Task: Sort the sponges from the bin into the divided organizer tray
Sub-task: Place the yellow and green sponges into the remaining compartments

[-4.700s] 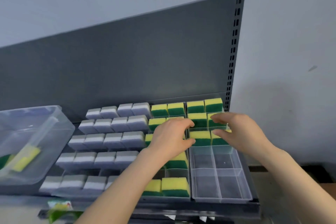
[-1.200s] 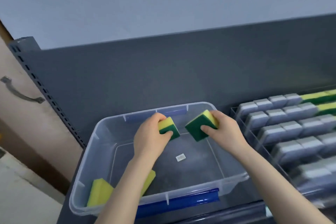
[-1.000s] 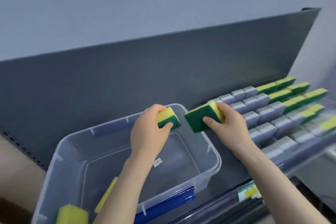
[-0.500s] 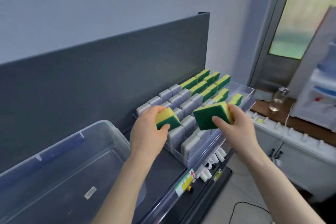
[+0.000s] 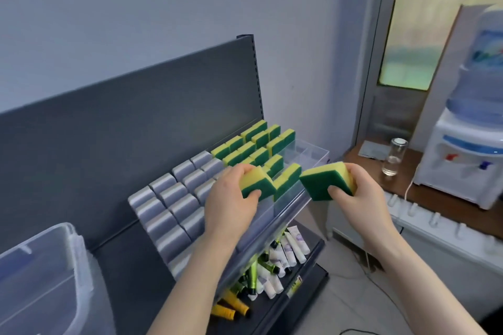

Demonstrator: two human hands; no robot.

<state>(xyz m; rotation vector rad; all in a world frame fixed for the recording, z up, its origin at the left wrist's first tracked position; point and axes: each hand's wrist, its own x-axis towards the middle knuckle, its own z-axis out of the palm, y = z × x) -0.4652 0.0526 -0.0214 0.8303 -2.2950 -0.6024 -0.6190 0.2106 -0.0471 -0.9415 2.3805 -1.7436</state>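
Note:
My left hand (image 5: 227,202) grips a yellow-and-green sponge (image 5: 257,183) above the near edge of the clear divided organizer tray (image 5: 313,153). My right hand (image 5: 362,198) grips a second yellow-and-green sponge (image 5: 325,182), green side toward me, just right of the tray's front edge. The tray holds rows of grey-and-white sponges (image 5: 174,196) on its left and yellow-and-green sponges (image 5: 254,143) on its right; its far right compartments hold nothing. The clear plastic bin (image 5: 43,275) sits at the lower left, its inside mostly out of view.
The tray rests on a dark grey shelf with a tall back panel (image 5: 130,122). A lower shelf carries several tubes (image 5: 275,258). To the right stand a glass (image 5: 393,156) and a water dispenser (image 5: 468,141) on a wooden counter.
Both hands lifted a sponge each out of the bin and carried them right to the tray. My view swung right, so the bin now lies at the left edge.

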